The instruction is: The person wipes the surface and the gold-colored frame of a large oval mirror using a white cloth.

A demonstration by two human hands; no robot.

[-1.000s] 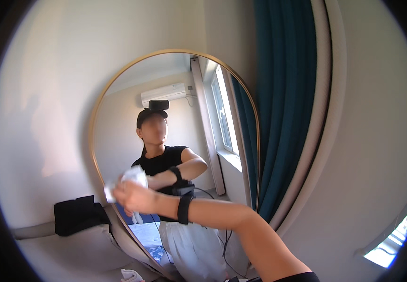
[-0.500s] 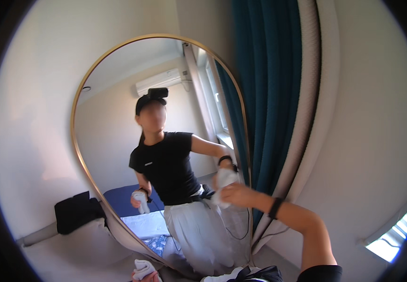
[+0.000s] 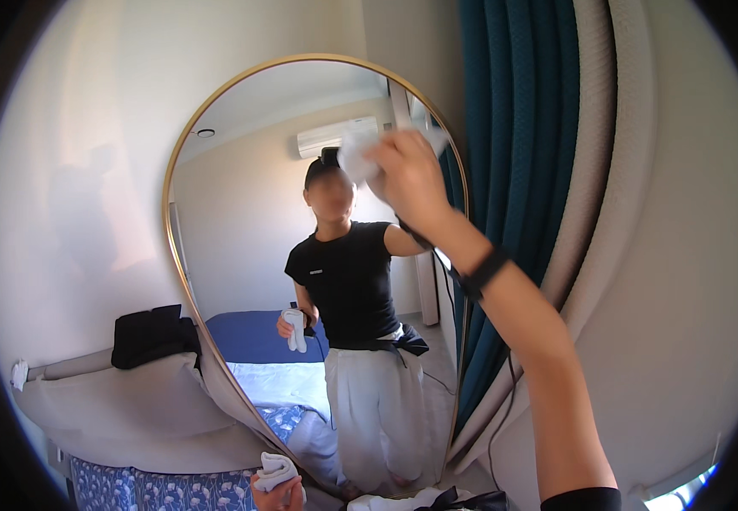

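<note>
A large arched mirror (image 3: 166, 196) with a thin gold frame stands in front of me. My right hand (image 3: 416, 175) is raised at its upper right part, closed on a white cloth (image 3: 357, 152) that is blurred by motion. The cloth lies over the glass in view; whether it touches is hard to tell. Low in the picture, my left hand (image 3: 280, 496) holds a folded white cloth (image 3: 277, 467), its fingers wrapped round the lower part. Both hands and cloths also appear reflected in the mirror, the right one partly hidden behind my real hand.
Teal and cream curtains (image 3: 518, 170) hang right of the mirror. To the left, a grey padded headboard (image 3: 122, 404) carries a black folded item (image 3: 154, 336), above blue patterned bedding (image 3: 156, 490). A dark cable (image 3: 497, 426) hangs beside my right arm.
My right hand has swept up with its cloth from the mirror's lower right to its upper right. My left hand still holds the folded cloth. The view has shifted, showing more of the bed.
</note>
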